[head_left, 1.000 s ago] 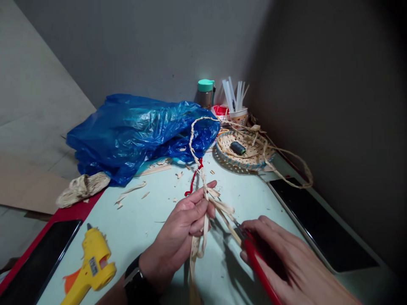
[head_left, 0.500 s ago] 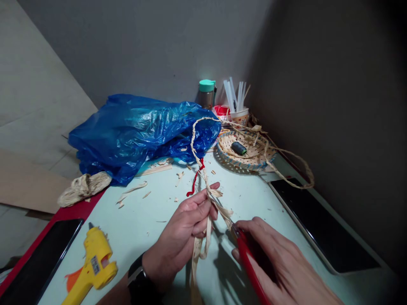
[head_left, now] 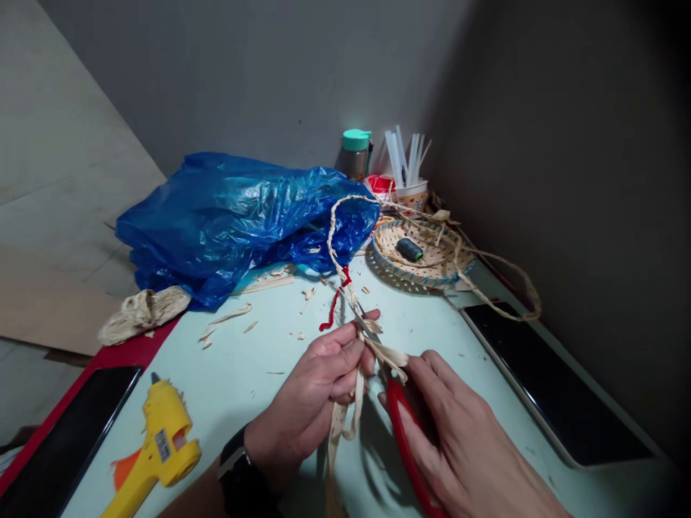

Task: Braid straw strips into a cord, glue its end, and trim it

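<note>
My left hand (head_left: pixel 316 374) is closed in a pinch on the lower end of a pale braided fibre cord (head_left: pixel 333 234). Flat loose strands (head_left: pixel 335 432) hang below its fingers, and others (head_left: pixel 393 355) stick out to the right. My right hand (head_left: pixel 469 435) grips red-handled scissors (head_left: pixel 400 424), whose blades reach up beside my left fingertips among the strands. How far the blades are apart is partly hidden. A fuzzy red strip (head_left: pixel 333 308) is tied around the cord just above my left hand.
A blue plastic bag (head_left: pixel 242 216) lies behind, near a woven basket (head_left: pixel 389 262) holding a dark thread spool (head_left: pixel 409 250). A yellow glue gun (head_left: pixel 171 432) is at left, a tablet (head_left: pixel 561 388) at right. Behind stand a bottle (head_left: pixel 355 155) and a cup of glue sticks (head_left: pixel 411 196).
My right hand has brought the scissors up and left, so the blades lie closer along the cord by my left fingers. My left hand keeps its pinch. The view has shifted slightly.
</note>
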Available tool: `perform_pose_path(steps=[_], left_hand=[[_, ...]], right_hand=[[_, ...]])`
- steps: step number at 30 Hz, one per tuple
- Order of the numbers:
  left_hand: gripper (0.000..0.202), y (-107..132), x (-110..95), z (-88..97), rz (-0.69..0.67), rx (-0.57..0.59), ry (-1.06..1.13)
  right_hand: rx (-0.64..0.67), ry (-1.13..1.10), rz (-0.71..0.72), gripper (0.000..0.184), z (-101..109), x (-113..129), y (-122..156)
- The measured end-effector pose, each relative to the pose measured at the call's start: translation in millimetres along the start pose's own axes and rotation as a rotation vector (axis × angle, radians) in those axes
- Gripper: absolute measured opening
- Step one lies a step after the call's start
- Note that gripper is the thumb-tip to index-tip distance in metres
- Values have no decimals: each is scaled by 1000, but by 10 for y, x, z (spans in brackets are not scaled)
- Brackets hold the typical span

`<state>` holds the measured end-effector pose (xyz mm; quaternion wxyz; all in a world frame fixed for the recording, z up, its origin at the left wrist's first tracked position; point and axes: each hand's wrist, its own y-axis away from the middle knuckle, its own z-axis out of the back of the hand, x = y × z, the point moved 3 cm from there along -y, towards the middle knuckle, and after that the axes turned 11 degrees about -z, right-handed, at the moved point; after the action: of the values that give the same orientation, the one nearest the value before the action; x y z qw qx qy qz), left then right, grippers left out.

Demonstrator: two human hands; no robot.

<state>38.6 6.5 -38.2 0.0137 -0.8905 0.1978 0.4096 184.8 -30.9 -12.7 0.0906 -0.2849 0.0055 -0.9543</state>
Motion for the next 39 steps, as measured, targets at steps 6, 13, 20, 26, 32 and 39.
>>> perform_pose_path(steps=[6, 13, 20, 26, 32, 39], left_hand=[[27, 3, 0, -4, 9, 11, -5], [28, 21, -3, -3, 24, -9, -33], [38, 53, -23, -16, -1, -14, -167], [40, 73, -96, -43, -69, -23, -372], [37, 60, -109, -73, -79, -13, -383], [28, 37, -59, -36, -60, -22, -488]], right_hand=[[11, -65, 11, 14, -34, -60, 13], [133, -204, -74, 11, -4, -24, 22], [19, 39, -105, 23, 317, -283, -62], [-39, 500, -49, 22, 284, -614, -439], [78, 239, 52, 33, 284, -176, -513], [392, -324, 43, 34, -27, 60, -534]])
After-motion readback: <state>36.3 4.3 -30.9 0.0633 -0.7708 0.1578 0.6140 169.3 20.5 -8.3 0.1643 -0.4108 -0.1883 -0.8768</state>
